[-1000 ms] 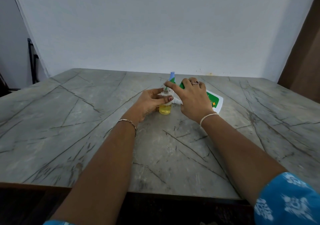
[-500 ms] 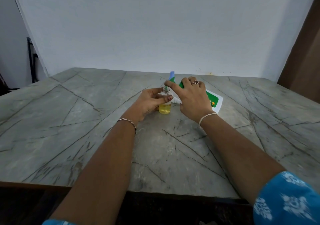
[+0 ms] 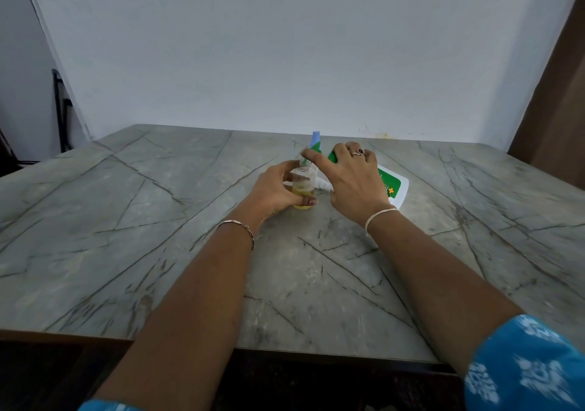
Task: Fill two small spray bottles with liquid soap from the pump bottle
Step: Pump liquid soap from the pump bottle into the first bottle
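A small clear spray bottle [image 3: 304, 185] with yellow soap in its lower part stands on the table [image 3: 158, 220]. My left hand [image 3: 275, 189] grips it from the left, thumb across its front. Its threaded neck is bare. My right hand [image 3: 351, 182] hovers just right of it, fingers spread, with the index fingertip over the neck. Behind that hand lies a green and white soap container [image 3: 394, 187], largely hidden. A blue-tipped green piece [image 3: 316, 141] rises behind the small bottle. A white piece [image 3: 323, 185] shows under the right palm.
The grey veined table runs wide to both sides and toward me, its front edge near the bottom of the view. A plain wall stands behind its far edge. A dark frame [image 3: 60, 109] leans at the far left, and a brown panel [image 3: 557, 93] sits at the right.
My right index finger has lifted off the small bottle's top, and the threaded neck now shows. My left hand has shifted its hold lower on the bottle.
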### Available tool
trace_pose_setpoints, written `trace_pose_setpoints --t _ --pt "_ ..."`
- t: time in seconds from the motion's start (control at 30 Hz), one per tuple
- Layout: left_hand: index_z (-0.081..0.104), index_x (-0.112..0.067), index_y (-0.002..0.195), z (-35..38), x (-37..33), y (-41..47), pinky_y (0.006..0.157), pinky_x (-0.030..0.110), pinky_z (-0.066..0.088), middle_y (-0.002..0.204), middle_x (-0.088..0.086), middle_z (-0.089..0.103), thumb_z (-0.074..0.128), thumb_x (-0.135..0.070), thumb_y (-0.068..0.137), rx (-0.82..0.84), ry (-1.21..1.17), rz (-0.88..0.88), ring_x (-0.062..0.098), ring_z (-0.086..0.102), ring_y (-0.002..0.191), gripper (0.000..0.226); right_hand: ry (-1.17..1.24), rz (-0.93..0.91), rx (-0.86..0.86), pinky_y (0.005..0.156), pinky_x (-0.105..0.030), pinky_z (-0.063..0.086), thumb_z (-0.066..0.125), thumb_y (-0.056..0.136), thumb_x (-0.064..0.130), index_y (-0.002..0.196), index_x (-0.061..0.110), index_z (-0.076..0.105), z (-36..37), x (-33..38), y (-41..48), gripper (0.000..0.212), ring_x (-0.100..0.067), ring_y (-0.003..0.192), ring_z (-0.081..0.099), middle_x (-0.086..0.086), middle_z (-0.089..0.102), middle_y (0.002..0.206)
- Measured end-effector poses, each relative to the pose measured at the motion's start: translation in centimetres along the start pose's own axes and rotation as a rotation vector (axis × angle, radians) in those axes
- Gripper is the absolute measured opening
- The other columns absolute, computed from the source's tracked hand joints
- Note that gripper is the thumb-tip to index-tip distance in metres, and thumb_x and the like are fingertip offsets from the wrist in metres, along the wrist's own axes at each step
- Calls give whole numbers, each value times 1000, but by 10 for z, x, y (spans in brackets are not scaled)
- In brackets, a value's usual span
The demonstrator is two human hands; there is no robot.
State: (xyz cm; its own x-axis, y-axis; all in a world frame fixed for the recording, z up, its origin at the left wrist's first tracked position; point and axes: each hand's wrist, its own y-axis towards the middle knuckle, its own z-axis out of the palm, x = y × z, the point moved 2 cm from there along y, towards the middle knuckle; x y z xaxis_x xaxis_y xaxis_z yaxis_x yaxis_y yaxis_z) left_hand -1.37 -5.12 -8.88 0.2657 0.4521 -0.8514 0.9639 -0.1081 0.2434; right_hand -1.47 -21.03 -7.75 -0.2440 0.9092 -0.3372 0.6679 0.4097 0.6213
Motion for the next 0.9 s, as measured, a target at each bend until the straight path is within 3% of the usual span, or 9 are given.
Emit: trace_pose_setpoints --t 0.27,0.43,0.63,0.9 --pt "46 -16 139 1 0 0 99 41 50 126 5 61 88 -13 62 -5 0 -10 23 64 107 88 52 31 24 91 -51 41 67 73 13 135 33 24 -2 5 5 78 -35 108 49 -13 52 113" --pt "45 -16 138 1 0 0 100 35 48 123 1 59 87 -14 64 1 11 -11 19 59 110 86 43 30 6 91 -51 41 68 72 12 135 34 24 -1 5 4 80 -35 107 50 -13 52 112" --pt "47 -18 136 1 2 0 101 42 49 127 7 61 90 -20 60 0 -2 -11 24 62 111 88 5 18 -6 90 -52 42 68 73 12 139 36 23 -1 3 0 84 -37 108 50 -15 53 111" --pt "48 -18 137 1 4 3 101 40 49 123 0 61 89 -18 61 -14 4 -23 21 61 111 87 35 41 -1 88 -51 41 69 70 13 133 34 25 -3 6 4 80 -36 106 49 -13 53 110"
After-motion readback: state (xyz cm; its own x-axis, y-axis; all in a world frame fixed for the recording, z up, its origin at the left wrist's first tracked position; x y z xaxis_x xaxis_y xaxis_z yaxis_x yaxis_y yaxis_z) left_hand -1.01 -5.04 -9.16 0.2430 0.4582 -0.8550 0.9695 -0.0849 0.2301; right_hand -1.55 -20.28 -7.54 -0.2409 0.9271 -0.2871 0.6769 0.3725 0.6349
